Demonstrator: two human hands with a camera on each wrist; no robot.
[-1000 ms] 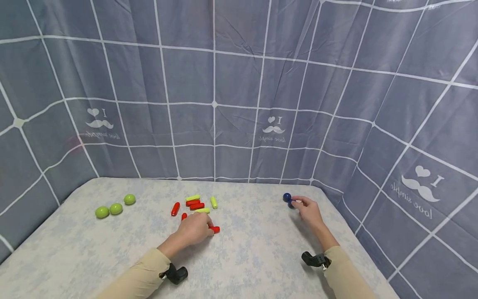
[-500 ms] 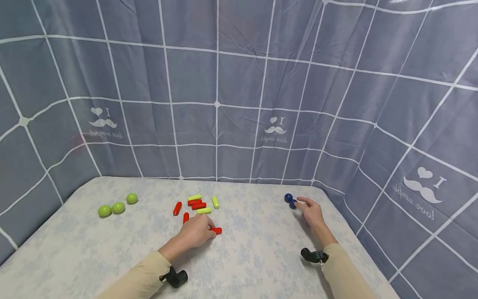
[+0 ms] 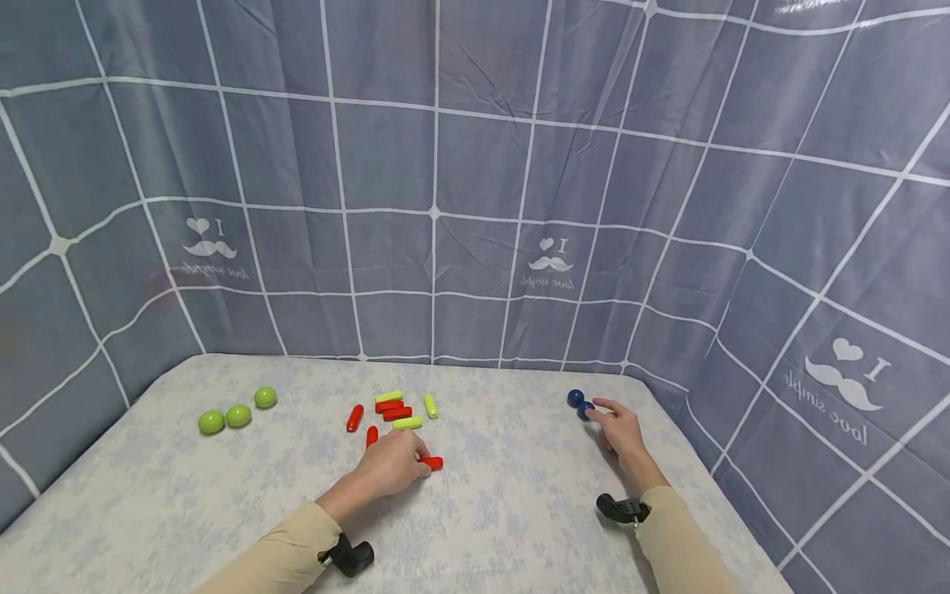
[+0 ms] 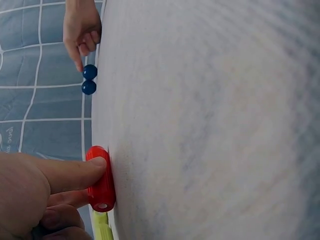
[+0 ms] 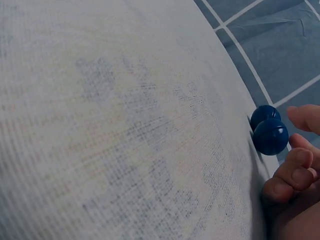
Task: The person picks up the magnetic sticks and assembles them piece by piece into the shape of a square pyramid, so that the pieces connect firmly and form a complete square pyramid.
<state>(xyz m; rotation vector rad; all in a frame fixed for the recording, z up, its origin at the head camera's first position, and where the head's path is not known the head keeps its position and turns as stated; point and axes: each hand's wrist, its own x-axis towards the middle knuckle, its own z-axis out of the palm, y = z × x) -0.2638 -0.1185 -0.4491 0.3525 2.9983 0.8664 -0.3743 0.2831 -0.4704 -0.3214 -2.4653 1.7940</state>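
Observation:
In the head view my left hand (image 3: 391, 462) pinches a short red cylinder (image 3: 434, 464) that lies on the table. The left wrist view has the thumb on the near side of this red cylinder (image 4: 102, 181), which has a pale dot in its end, and a finger behind it. My right hand (image 3: 618, 428) is at two glossy dark blue balls, a rear one (image 3: 575, 398) and a front one (image 3: 585, 409), set close together. In the right wrist view its index finger stands off the front blue ball (image 5: 270, 136), and the other fingers are curled beside it.
Beyond the left hand lie more red cylinders (image 3: 355, 417) and several yellow-green ones (image 3: 407, 422). Three green balls (image 3: 238, 415) sit at the left of the patterned table (image 3: 505, 511). A grey curtain with white lines (image 3: 475, 165) hangs around the back and sides.
My right fingers have loosened and drawn back slightly from the front blue ball, which now shows more fully. The left hand keeps its hold on the red cylinder. The head view has shifted slightly.

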